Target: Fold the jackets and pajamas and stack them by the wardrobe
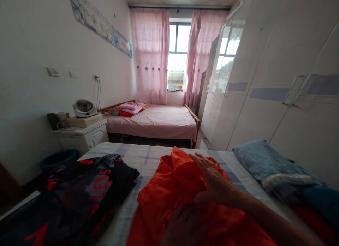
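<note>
1. The right hand (212,180) lies at about 5 o'clock in the view. Its arm comes in from the lower right corner.
2. Its fingers are stretched out and spread, palm down on the orange garment (166,200). They press on the cloth and do not close round it.
3. The left hand (184,225) is at 6 o'clock, at the lower edge. It is dim and partly cut off, and it rests on the same garment. I cannot tell whether it is spread or gripping a fold.
4. The orange garment lies rumpled in the lower middle of the view, on the near bed (148,156), which has a pale checked sheet. One bunched edge rises at the garment's 12 o'clock side, just beyond the right fingertips.
5. At 9 o'clock from the garment, just beside it on the same bed, lies a dark garment (87,189) with red lettering.
6. At 3 o'clock from the garment lies a folded blue cloth (267,165), near the white wardrobe (278,97).
7. At 12 o'clock, well apart, stands a second bed (159,122) in pink, with folded bedding (129,107) at its left end. Behind it is the window (180,45), between pink curtains (150,55).
8. At 10 o'clock a small fan (84,107) sits on a white nightstand (87,136). A teal basin (57,158) stands on the floor beside it.
</note>
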### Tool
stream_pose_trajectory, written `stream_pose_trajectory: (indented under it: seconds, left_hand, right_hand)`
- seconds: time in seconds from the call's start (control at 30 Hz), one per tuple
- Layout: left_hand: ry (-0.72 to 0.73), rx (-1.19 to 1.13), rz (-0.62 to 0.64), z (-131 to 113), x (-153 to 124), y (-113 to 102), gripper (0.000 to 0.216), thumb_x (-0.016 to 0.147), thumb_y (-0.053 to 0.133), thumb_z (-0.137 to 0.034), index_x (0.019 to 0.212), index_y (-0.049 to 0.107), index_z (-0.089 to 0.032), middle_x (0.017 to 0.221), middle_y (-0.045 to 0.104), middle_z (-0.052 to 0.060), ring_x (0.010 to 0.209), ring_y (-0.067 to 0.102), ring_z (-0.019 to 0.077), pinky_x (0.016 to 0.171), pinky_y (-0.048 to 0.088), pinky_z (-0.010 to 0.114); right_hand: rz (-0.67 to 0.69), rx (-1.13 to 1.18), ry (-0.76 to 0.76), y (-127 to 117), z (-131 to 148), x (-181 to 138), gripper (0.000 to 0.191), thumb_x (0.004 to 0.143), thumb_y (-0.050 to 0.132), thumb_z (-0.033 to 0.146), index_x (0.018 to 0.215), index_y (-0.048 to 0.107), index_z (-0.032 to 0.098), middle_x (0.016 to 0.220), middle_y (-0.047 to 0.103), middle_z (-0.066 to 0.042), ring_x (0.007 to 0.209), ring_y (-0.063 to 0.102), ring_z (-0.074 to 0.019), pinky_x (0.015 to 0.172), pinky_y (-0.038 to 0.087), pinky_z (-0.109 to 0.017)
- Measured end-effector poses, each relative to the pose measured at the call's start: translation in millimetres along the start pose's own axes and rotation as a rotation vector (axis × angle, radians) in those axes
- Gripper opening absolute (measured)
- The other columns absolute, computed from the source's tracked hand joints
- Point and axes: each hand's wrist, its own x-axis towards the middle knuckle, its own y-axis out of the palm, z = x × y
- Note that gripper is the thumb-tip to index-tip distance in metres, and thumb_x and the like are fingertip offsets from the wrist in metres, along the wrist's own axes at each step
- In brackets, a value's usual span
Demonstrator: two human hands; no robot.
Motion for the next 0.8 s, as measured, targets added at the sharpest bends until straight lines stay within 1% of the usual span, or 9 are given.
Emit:
stream_pose_trajectory:
  seconds: [0.1, 0.17, 0.23, 0.27, 0.33, 0.4, 0.5, 0.63, 0.8]
  left_hand:
    - [-0.003, -0.027, 0.041, 0.0, 0.5, -1.7, 0.035, 0.088, 0.04, -0.055, 0.087, 0.062, -0.028, 0.091, 0.067, -0.001, 0.089, 0.059, 0.0161, 0.091, 0.039, 0.03]
    - [-0.006, -0.032, 0.092, 0.1, 0.2, -4.0, 0.037, 0.086, 0.041, -0.059, 0.091, 0.062, -0.028, 0.093, 0.067, -0.001, 0.089, 0.059, 0.0164, 0.091, 0.039, 0.031]
    - [0.004, -0.024, 0.122, 0.4, -0.6, -5.7, 0.038, 0.085, 0.042, -0.06, 0.095, 0.061, -0.029, 0.096, 0.066, 0.0, 0.089, 0.059, 0.0164, 0.092, 0.039, 0.032]
    - [0.009, -0.018, 0.129, 0.6, -1.0, -6.2, 0.037, 0.085, 0.043, -0.059, 0.096, 0.061, -0.029, 0.097, 0.066, 0.0, 0.089, 0.059, 0.0163, 0.093, 0.038, 0.032]
    - [0.013, -0.019, 0.138, 0.8, -1.3, -5.9, 0.037, 0.085, 0.044, -0.059, 0.097, 0.061, -0.029, 0.099, 0.066, 0.0, 0.09, 0.059, 0.0166, 0.093, 0.038, 0.033]
    - [-0.003, -0.044, 0.143, 0.0, -0.4, -4.9, 0.041, 0.085, 0.04, -0.061, 0.095, 0.061, -0.028, 0.098, 0.066, 0.001, 0.09, 0.059, 0.0171, 0.092, 0.039, 0.033]
    - [-0.033, -0.112, 0.15, -3.0, 4.2, -6.5, 0.045, 0.087, 0.034, -0.06, 0.089, 0.061, -0.025, 0.09, 0.065, 0.001, 0.084, 0.059, 0.016, 0.088, 0.042, 0.033]
    - [-0.077, -0.101, 0.078, -4.9, 17.0, -21.8, 0.031, 0.09, 0.038, -0.038, 0.098, 0.062, -0.022, 0.095, 0.065, 0.004, 0.091, 0.059, 0.016, 0.094, 0.041, 0.034]
    - [0.032, 0.037, 0.166, 2.1, 24.9, -36.9, 0.04, 0.086, 0.046, -0.046, 0.115, 0.059, -0.022, 0.118, 0.062, 0.01, 0.113, 0.054, 0.0247, 0.096, 0.038, 0.041]
  right_hand:
    - [0.11, 0.016, 0.008, -6.5, -1.7, 9.3, 0.102, 0.058, 0.076, 0.042, 0.143, 0.024, 0.022, 0.142, 0.038, -0.014, 0.131, 0.032, -0.0326, 0.103, 0.03, -0.047]
    - [0.137, -0.008, 0.022, -5.8, -3.2, 14.7, 0.057, 0.07, 0.067, 0.03, 0.123, 0.052, 0.02, 0.117, 0.06, -0.009, 0.109, 0.052, -0.026, 0.092, 0.039, -0.039]
    - [0.043, -0.113, 0.005, -7.3, -4.6, 19.2, 0.017, 0.078, 0.055, 0.02, 0.094, 0.063, 0.019, 0.089, 0.064, -0.004, 0.086, 0.057, -0.0193, 0.085, 0.041, -0.035]
    - [-0.051, -0.196, -0.025, -9.3, -4.9, 20.0, 0.013, 0.082, 0.05, 0.017, 0.086, 0.062, 0.019, 0.081, 0.061, -0.003, 0.08, 0.055, -0.0176, 0.086, 0.04, -0.035]
    - [-0.256, -0.36, -0.111, -12.5, -4.2, 16.1, 0.02, 0.087, 0.042, 0.014, 0.084, 0.061, 0.019, 0.075, 0.057, -0.002, 0.076, 0.051, -0.0164, 0.093, 0.035, -0.04]
    - [-0.321, -0.441, -0.202, -9.2, -1.6, 2.6, 0.024, 0.09, 0.037, 0.013, 0.088, 0.061, 0.02, 0.073, 0.056, -0.002, 0.075, 0.05, -0.0163, 0.097, 0.032, -0.042]
    - [-0.099, -0.349, -0.231, 7.9, 4.3, -30.1, 0.021, 0.086, 0.043, 0.012, 0.096, 0.061, 0.02, 0.083, 0.061, -0.004, 0.08, 0.054, -0.018, 0.09, 0.038, -0.039]
    - [0.209, -0.032, -0.066, 8.7, 10.1, -51.5, 0.027, 0.081, 0.046, 0.008, 0.097, 0.062, 0.023, 0.092, 0.065, -0.002, 0.083, 0.059, -0.0159, 0.082, 0.044, -0.03]
    - [0.038, 0.059, 0.087, -24.1, -10.7, 2.9, 0.036, 0.084, 0.04, 0.012, 0.114, 0.059, 0.022, 0.113, 0.064, -0.006, 0.104, 0.058, -0.0172, 0.091, 0.043, -0.031]
